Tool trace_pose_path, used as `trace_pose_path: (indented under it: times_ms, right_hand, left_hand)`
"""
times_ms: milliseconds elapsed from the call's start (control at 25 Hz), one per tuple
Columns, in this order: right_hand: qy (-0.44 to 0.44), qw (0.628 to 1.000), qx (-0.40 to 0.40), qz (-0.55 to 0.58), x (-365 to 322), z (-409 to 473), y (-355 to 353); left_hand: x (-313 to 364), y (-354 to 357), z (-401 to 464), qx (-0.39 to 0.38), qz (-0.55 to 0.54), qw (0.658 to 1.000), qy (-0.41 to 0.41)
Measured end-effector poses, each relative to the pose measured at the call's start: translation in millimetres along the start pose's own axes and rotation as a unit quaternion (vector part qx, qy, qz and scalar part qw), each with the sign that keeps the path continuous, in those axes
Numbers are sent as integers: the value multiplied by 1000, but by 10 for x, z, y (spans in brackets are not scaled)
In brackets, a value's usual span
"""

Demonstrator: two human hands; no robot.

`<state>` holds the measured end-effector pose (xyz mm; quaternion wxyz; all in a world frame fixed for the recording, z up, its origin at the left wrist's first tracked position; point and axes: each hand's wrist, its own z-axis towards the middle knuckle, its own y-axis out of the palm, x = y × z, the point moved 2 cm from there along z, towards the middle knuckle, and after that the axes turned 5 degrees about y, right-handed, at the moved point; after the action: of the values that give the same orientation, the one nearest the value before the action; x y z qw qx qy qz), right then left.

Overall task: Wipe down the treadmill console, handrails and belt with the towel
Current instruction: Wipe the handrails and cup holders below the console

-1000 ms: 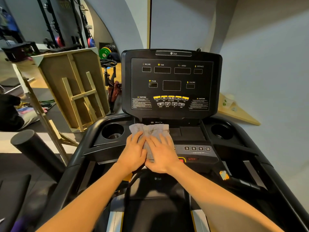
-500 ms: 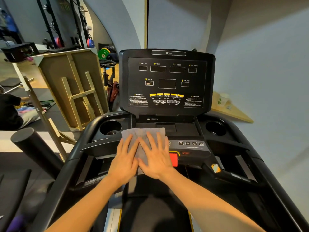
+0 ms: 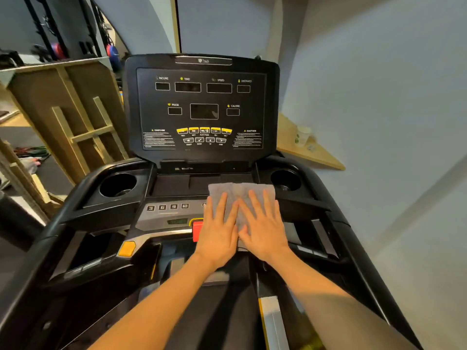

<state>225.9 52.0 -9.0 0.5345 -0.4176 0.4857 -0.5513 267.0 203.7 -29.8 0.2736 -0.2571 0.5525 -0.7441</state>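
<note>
Towel (image 3: 241, 198) now farther right under both hands

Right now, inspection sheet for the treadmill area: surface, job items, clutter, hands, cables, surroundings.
Surface: black console deck, dark display panel upright behind it.
Job's things: grey towel spread flat on the deck's right half, beside the right cup holder.
Clutter: paper cup on the wooden shelf.
Hands: left hand and right hand press flat on the towel, fingers straight.
Cables: nothing seen.
Surroundings: wooden frame on the left, pale wall on the right, red stop button beside the left hand.
</note>
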Motion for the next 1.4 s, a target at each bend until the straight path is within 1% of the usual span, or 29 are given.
trace_pose_path:
  times_ms: [80,120,200,280,400,480,600,720,920,1040,1120,1240,1320,1400]
  right_hand:
    - [33,999,-14,11,403,-140,-25]
    - [42,999,-27,22,498,-189,-18]
    - [46,997,-36,49,522,-222,12]
    - [42,998,-22,38,380,-191,41]
    - [-9,1000,27,-11,-67,-49,3]
    - [-60,997,46,-18,-470,91,-11]
    - [-126,991,32,1,-1225,211,17]
    - [-193,981,13,11,-1863,233,87]
    - [-287,958,-7,14,-2432,193,193]
    - [-333,942,-38,-1,-2646,148,281]
    - [-341,939,-38,-24,-2700,154,323]
    - [-353,934,-41,-35,-2770,172,368]
    - [-366,928,-54,-45,-2929,155,395]
    - [-372,923,-71,-71,-3162,129,383]
  left_hand:
    - [351,115,223,-17,5,1000,14]
    - [452,124,277,-15,8,1000,22]
    - [496,160,299,-17,22,999,32]
    - [411,134,214,-15,38,999,22]
    - [103,60,-19,-16,37,998,-41]
    - [-237,-6,-255,-28,67,994,-81]
    - [-790,-199,-796,-15,79,988,-128]
    - [-1220,-354,-1352,9,49,986,-161]
    - [-1501,-401,-1989,26,-27,973,-230]
    - [-1645,-376,-2354,-6,-3,971,-241]
    - [-1830,-416,-2597,-16,36,958,-283]
    - [-2162,-538,-2896,-37,109,909,-401]
    - [-2396,-586,-3004,-67,98,882,-457]
    - [-2615,-647,-3025,-66,45,869,-488]
